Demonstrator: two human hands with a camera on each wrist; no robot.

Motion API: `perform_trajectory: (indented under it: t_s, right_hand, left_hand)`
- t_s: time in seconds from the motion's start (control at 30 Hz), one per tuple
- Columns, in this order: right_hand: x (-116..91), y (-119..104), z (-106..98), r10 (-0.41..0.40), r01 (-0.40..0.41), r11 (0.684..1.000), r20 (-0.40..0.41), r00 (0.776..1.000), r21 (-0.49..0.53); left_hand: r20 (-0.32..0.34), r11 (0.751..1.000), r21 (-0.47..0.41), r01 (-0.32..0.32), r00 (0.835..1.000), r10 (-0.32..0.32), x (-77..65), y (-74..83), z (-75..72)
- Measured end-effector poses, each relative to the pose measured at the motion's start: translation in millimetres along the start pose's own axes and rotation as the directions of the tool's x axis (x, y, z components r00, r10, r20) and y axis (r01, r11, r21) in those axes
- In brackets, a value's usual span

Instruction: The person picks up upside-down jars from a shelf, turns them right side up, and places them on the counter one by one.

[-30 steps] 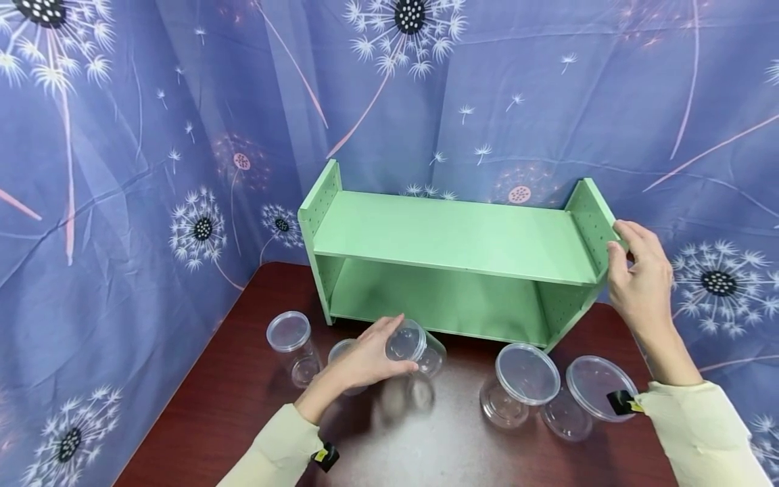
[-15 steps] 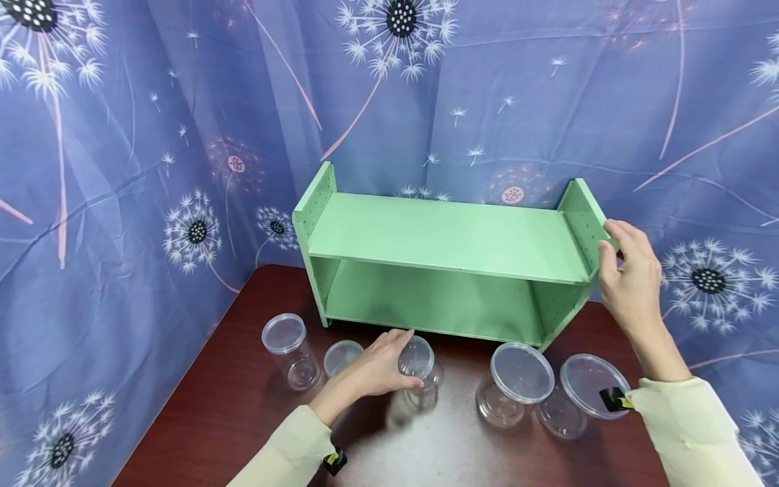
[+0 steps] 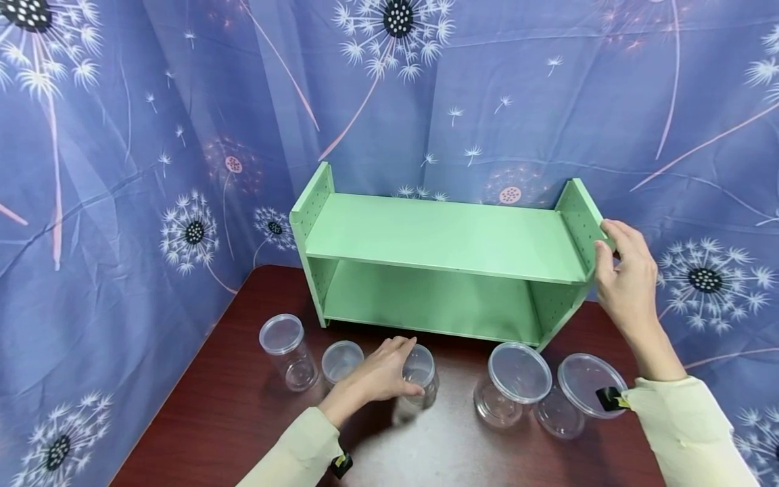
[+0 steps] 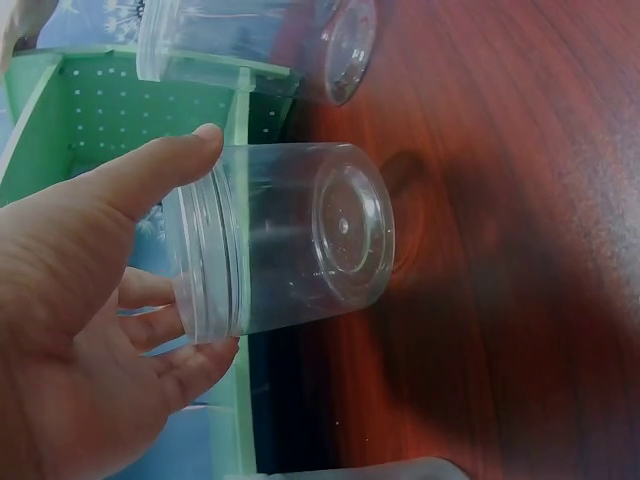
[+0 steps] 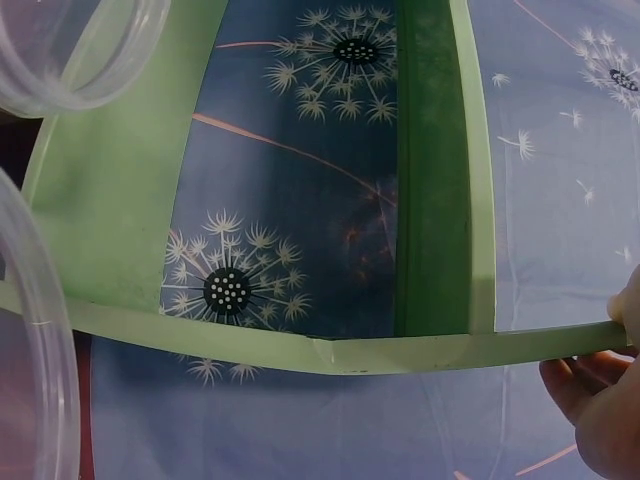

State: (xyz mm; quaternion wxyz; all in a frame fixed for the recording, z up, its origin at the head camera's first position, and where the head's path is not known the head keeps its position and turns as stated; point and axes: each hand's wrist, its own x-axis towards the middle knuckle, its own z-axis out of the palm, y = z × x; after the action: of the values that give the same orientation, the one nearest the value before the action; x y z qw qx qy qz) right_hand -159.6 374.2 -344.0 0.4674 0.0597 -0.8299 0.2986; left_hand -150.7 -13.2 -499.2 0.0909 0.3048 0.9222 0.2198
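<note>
In the head view my left hand (image 3: 385,370) holds a clear plastic jar (image 3: 420,367) by its lidded end, just in front of the green two-tier shelf (image 3: 438,233). The left wrist view shows my thumb and fingers around the lid of this jar (image 4: 300,240), its round base close to the table. My right hand (image 3: 629,281) grips the upper front edge of the shelf's right side panel. Close up in the right wrist view, the thumb and fingers of that hand (image 5: 605,400) pinch the panel's green edge (image 5: 420,353).
Left of the held jar stand a tall clear jar (image 3: 282,335) and a smaller one (image 3: 343,360), partly behind my left forearm. Two wide-lidded jars, one (image 3: 520,372) beside the other (image 3: 590,385), stand front right on the dark red table (image 3: 231,406). Blue dandelion-print cloth (image 3: 499,81) hangs behind.
My left hand has brought the held jar down toward the table, and the jar has gone from tilted to more upright. My right hand keeps its grip on the shelf panel.
</note>
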Motion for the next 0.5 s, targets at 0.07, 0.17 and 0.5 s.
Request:
perform_trajectory:
  t_s: [0.07,0.17,0.5]
  right_hand:
    - [-0.3,0.5,0.2,0.000,0.000,1.000,-0.002,1.000,0.003]
    - [-0.6,0.4,-0.2,-0.005,0.005,1.000,-0.003,1.000,0.009]
    - [-0.3,-2.9,-0.6,-0.012,0.012,1.000,0.000,1.000,0.005]
  left_hand:
    - [-0.009,1.000,0.017,-0.009,1.000,0.009,1.1,-0.7,2.8]
    - [-0.020,0.999,0.033,-0.018,1.000,0.019,2.1,-1.5,5.9]
    - [-0.042,0.998,0.043,-0.054,0.998,0.056,4.5,-3.6,14.8]
